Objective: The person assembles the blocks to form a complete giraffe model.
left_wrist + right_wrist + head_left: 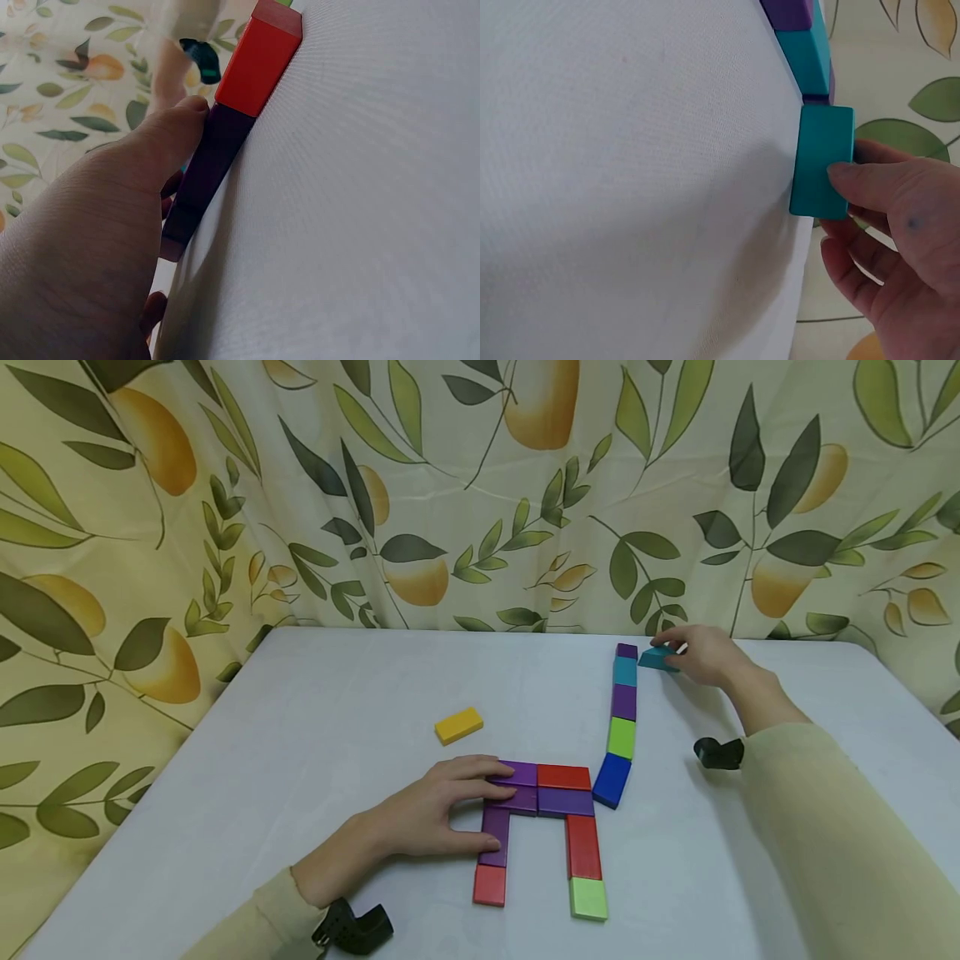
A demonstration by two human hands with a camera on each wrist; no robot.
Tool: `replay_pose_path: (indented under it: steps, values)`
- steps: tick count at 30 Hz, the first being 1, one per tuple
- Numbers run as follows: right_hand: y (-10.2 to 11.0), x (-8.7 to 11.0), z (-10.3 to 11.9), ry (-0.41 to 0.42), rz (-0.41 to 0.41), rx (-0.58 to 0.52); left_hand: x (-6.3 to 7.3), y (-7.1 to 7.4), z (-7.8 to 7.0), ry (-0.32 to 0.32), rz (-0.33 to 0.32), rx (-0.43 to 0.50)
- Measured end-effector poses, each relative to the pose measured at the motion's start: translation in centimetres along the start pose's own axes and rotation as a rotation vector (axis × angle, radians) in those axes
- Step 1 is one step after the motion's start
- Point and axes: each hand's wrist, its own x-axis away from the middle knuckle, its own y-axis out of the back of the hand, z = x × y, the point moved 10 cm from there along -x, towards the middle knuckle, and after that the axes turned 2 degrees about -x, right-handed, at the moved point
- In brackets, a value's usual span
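At the far end of the table my right hand pinches a teal block between thumb and fingers. This block stands just right of a line of purple, teal, green and blue blocks. In the right wrist view its broad face shows, with the thumb pressed on it. My left hand rests with fairly straight fingers on purple blocks at the left of a flat block shape. Its thumb touches an upright-running purple block. Red blocks adjoin the purple ones.
A lone yellow block lies left of the line. Two legs of blocks, ending in a red block and a light green block, extend toward the near side. Behind the white table hangs a patterned curtain.
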Motion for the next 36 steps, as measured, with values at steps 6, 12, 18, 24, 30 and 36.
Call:
replay_pose_path:
  steps: [6, 12, 18, 24, 30, 36]
  values:
    - [0.1, 0.0, 0.0, -0.001, -0.002, 0.002, 0.0, 0.1, -0.1, 0.004, 0.002, 0.007]
    - [0.1, 0.0, 0.2, 0.009, -0.010, 0.007, 0.0, 0.1, -0.2, 0.007, 0.007, 0.002]
    - [0.2, 0.1, 0.3, 0.014, -0.010, 0.008, 0.0, 0.1, -0.3, -0.008, -0.001, 0.001]
    - [0.3, 0.2, 0.4, 0.005, 0.003, -0.001, 0.1, 0.0, -0.3, -0.015, -0.002, -0.001]
    - [1.2, 0.9, 0.9, 0.007, -0.008, 0.003, -0.1, 0.1, -0.4, -0.023, -0.005, -0.006]
    - [2.1, 1.8, 2.5, 0.052, -0.052, 0.026, -0.1, 0.1, -0.3, -0.020, -0.003, -0.011]
